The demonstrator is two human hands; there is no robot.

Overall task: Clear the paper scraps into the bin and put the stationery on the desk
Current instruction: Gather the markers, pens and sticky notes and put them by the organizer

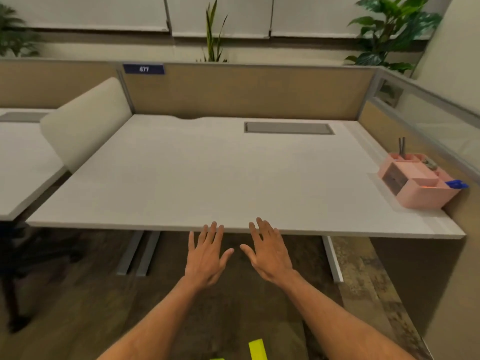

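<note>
A: While both hands are being held flat at the near edge of the pale grey laminate tabletop (181, 172), is anything being gripped?

B: Nothing is being held; the left hand (206, 258) and right hand (270, 253) are being kept spread wide, each grip empty.

A: Where is the stationery being kept?

B: A pink plastic desk organiser (415, 181) is sitting at the tabletop's right side, with a blue pen-like item (456, 184) lying on it. No paper scraps or bin are being shown.

A: Which step is being judged in hand?

B: Probably the finish; yellow strips (257, 349) below may be calling for collection.
</note>
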